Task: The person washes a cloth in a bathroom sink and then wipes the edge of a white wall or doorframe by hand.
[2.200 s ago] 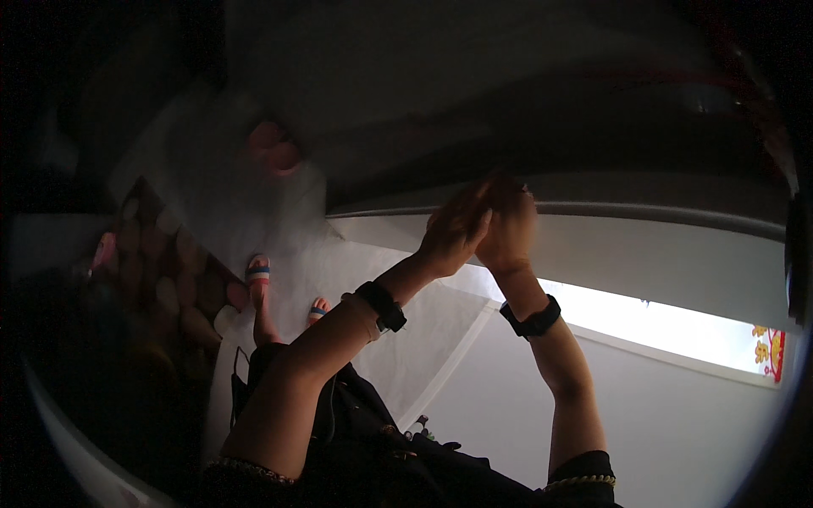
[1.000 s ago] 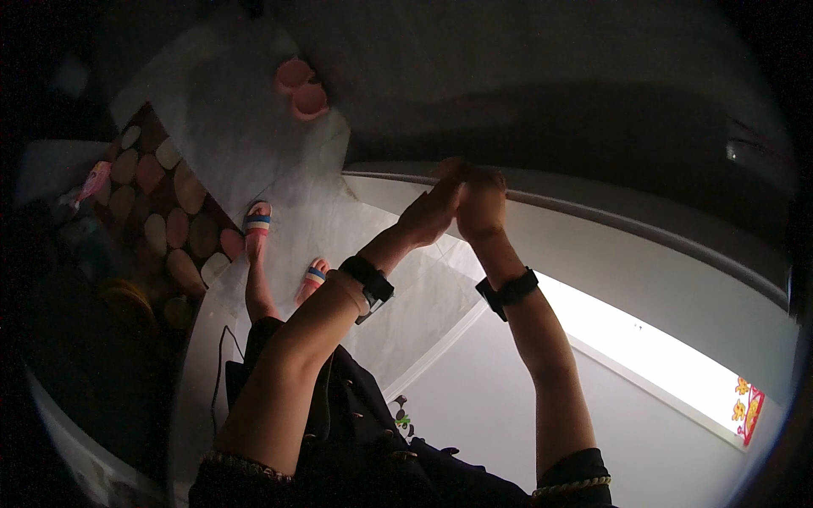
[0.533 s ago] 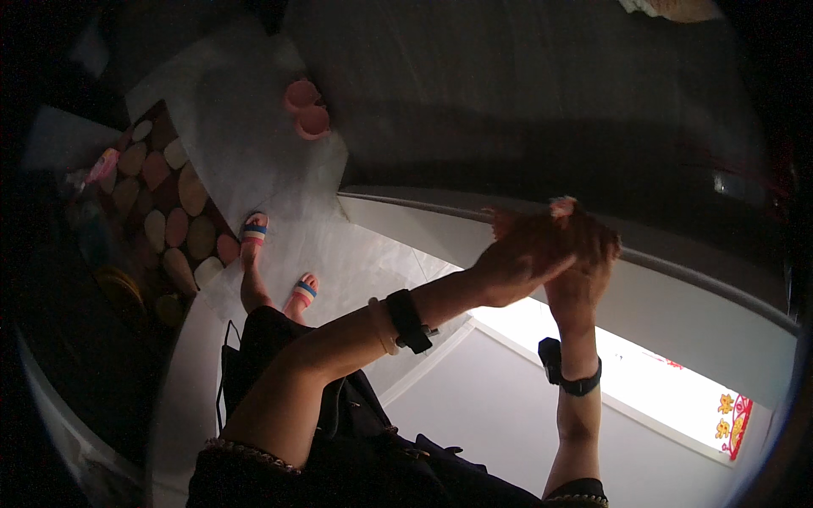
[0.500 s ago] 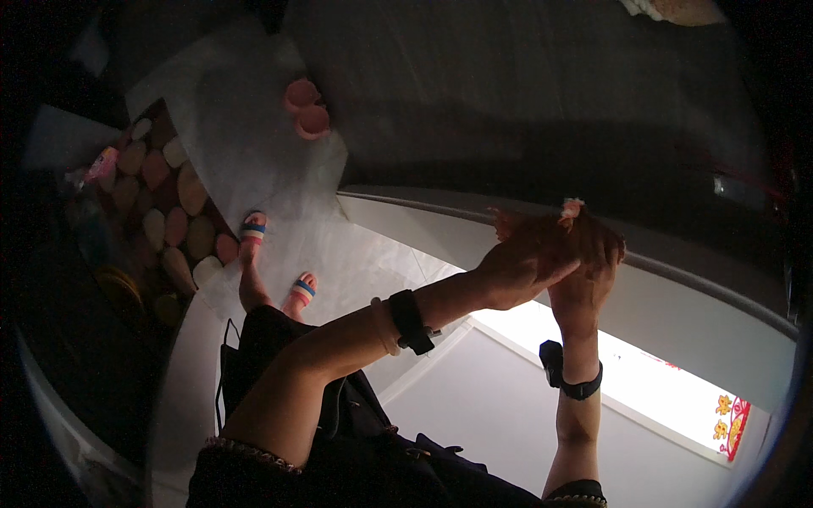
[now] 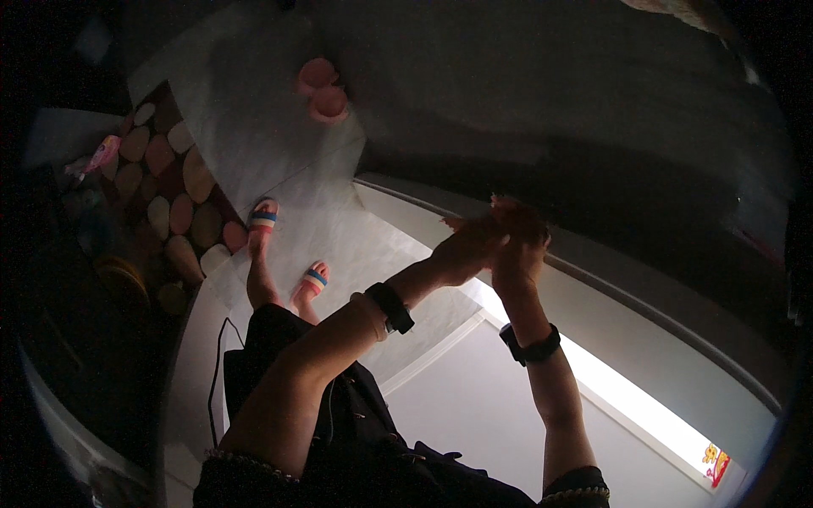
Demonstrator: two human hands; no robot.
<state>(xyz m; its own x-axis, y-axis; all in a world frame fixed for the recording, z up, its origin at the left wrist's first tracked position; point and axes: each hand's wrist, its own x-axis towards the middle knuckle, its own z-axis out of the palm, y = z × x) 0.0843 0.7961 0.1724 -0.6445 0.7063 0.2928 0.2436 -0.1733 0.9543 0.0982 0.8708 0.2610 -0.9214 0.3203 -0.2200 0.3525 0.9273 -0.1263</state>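
My left hand [image 5: 466, 252] and my right hand [image 5: 518, 261] are together near the edge of a dark panel [image 5: 593, 144]. Their fingers are closed around a crumpled, ragged-edged, pinkish-orange thing [image 5: 511, 208]. One tuft of it sticks up above the hands and another pokes out at the left. The dim light and the overlapping fingers hide most of it, so its kind cannot be told. Each wrist wears a black band.
Two round pink containers [image 5: 329, 103] stand on the grey floor [image 5: 288, 190]. A pebble-patterned mat [image 5: 180, 213] lies at the left, with a pink packet [image 5: 105, 152] by it. A pale ledge [image 5: 644, 309] runs below the panel; a lit strip glows under it.
Both hands, still together on the pinkish-orange thing, have shifted left along the panel's edge. The camera view has also moved slightly, and the pale item at the top right shows less.
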